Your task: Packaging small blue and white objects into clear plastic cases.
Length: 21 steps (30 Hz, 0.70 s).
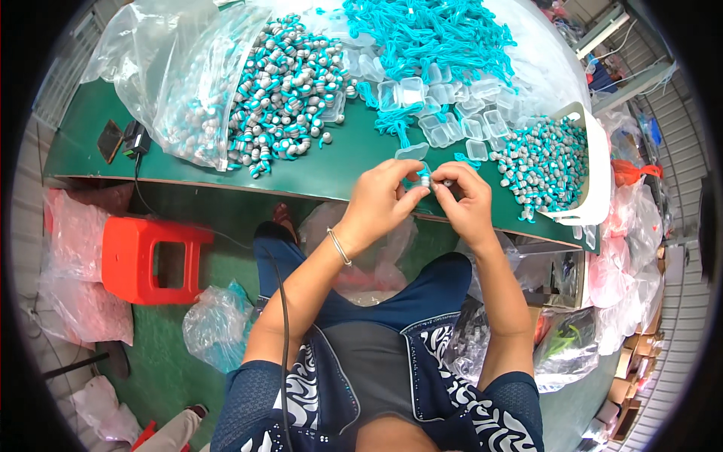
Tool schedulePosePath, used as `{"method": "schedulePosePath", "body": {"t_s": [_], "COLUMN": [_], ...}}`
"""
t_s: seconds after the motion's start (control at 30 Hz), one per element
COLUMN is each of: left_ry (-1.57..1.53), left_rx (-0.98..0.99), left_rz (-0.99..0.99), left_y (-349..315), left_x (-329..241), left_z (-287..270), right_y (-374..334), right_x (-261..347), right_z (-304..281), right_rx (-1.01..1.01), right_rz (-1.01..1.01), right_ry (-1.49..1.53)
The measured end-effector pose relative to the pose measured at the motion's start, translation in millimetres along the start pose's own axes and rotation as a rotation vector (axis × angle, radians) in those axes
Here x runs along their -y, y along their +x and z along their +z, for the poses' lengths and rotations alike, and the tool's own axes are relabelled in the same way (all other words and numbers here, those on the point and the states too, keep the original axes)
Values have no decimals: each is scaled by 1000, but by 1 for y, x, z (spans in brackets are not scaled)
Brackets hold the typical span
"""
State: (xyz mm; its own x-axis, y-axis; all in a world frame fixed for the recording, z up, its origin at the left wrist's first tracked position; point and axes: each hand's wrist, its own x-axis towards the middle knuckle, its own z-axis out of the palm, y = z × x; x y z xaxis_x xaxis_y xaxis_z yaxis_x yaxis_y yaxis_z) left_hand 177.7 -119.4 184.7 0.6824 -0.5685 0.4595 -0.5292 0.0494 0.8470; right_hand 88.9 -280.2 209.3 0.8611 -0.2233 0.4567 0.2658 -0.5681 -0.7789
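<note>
Both of my hands meet just over the table's front edge. My left hand (382,197) pinches a small grey-and-teal ribbed earplug (425,179) between thumb and forefinger. Close against it, my right hand (468,202) is closed, with another small grey piece (448,183) showing between its fingers; it looks like an earplug, partly hidden. A clear plastic case (411,152) lies just beyond my left fingertips. Beyond my right fingers is a small bunch of teal cord (467,160).
Earplugs (282,98) spill from a clear bag (169,83) at left; more fill a white bin (599,169) at right. Teal cords (437,34) and clear cases (440,129) are heaped behind on the green table (354,166). A red stool (151,260) stands at lower left.
</note>
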Motion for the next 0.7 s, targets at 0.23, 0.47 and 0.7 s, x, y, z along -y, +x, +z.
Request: {"method": "schedulePosePath", "body": {"t_s": [0.23,0.47,0.7], "left_ry": [-14,575,492], "left_rx": [-75,-111,-46], "left_rz": [-10,157,181], "left_y": [-5,-14,-17], "left_x": [2,8,10], "left_z": [-5,-34,-38], "right_y": [-3,-12,-23], "right_x": [-8,-6,-14], "right_z": [-3,-5,-8], "right_rx": [45,56,1], "right_rz": [101,70,3], "right_ry": [-36,-293,-334]}}
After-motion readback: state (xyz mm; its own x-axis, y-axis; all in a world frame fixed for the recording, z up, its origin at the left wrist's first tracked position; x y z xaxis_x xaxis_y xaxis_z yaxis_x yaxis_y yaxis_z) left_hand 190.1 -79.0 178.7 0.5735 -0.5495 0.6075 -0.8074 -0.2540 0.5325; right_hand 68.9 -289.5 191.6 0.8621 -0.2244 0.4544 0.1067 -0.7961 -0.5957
